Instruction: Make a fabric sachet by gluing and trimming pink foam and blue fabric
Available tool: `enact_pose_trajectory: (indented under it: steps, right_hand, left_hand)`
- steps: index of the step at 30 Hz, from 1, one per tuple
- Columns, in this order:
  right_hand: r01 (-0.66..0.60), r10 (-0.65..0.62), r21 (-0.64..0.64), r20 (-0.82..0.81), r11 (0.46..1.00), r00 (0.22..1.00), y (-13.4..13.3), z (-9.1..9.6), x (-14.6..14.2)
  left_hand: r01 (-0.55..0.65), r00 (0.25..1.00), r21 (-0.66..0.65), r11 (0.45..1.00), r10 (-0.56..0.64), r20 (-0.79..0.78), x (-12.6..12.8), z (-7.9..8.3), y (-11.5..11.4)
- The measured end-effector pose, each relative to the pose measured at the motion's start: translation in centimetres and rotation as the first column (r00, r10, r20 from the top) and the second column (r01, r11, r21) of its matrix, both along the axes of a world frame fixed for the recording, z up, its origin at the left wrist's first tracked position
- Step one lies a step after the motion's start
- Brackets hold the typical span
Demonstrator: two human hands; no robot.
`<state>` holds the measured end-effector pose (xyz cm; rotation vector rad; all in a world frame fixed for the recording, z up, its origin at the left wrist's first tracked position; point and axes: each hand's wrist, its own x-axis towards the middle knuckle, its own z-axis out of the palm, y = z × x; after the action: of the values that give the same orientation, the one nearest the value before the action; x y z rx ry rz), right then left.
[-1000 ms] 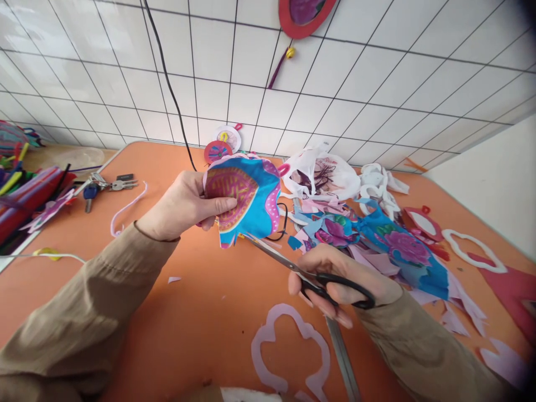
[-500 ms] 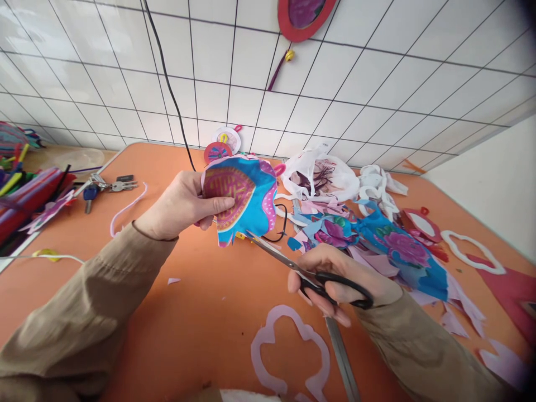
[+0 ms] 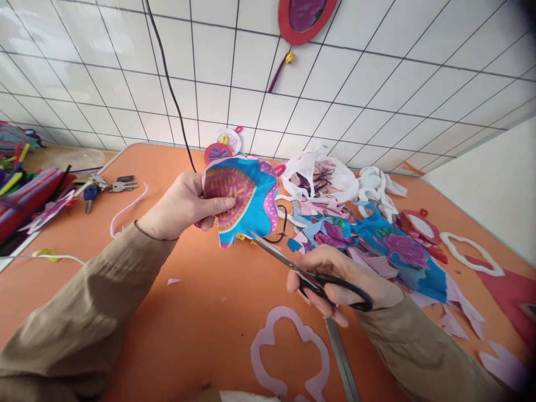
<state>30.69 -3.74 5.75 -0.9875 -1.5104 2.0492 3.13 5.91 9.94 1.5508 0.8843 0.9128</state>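
Note:
My left hand [image 3: 188, 204] pinches a patterned piece of fabric [image 3: 251, 195], blue with pink dotted edging and a maroon-and-gold motif, thumb laid across its front. Its lower edge is snipped into small tabs. In my right hand [image 3: 335, 273] is a pair of scissors [image 3: 288, 261] with black handles, fingers through the loops. The blades point up and left, their tips at the fabric's lower edge; they look nearly closed. Below them on the orange table lies a pink cloud-shaped outline [image 3: 259, 346]. What lies behind the fabric is mostly hidden.
Blue floral cloth scraps [image 3: 402, 251] and pink cuttings spread on the right, near a white plastic bag [image 3: 322, 176]. A white cloud-shaped frame [image 3: 473, 252] lies farther right. Keys [image 3: 121, 185] and a lilac pipe cleaner [image 3: 125, 209] are left. A metal strip [image 3: 341, 357] runs along the table [image 3: 188, 335].
Almost nothing differs. The scissors and both hands hold nearly the same position; the whole view has shifted very slightly.

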Motion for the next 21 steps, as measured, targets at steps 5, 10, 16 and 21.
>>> enact_pose_trajectory:
  steps: [5,10,16,21]
  right_hand:
    - [-0.038,0.037,-0.013,-0.012,0.999,0.999,0.04,-0.04,0.09]
    - [-0.016,0.016,-0.006,-0.015,1.0,1.0,-0.04,-0.05,0.09]
    - [0.013,-0.013,0.0,-0.025,1.0,1.0,-0.11,0.01,-0.01]
    - [0.0,-0.001,-0.009,-0.041,1.0,0.999,0.01,-0.27,0.03]
  left_hand:
    - [-0.007,1.0,-0.001,1.0,0.007,0.006,0.05,-0.11,0.15]
    - [-0.015,1.0,-0.02,1.0,0.015,0.006,0.1,0.01,0.05]
    - [-0.004,1.0,-0.028,1.0,0.004,0.021,0.05,-0.09,0.03]
    - [0.001,1.0,-0.027,1.0,0.0,0.029,0.15,-0.28,0.12]
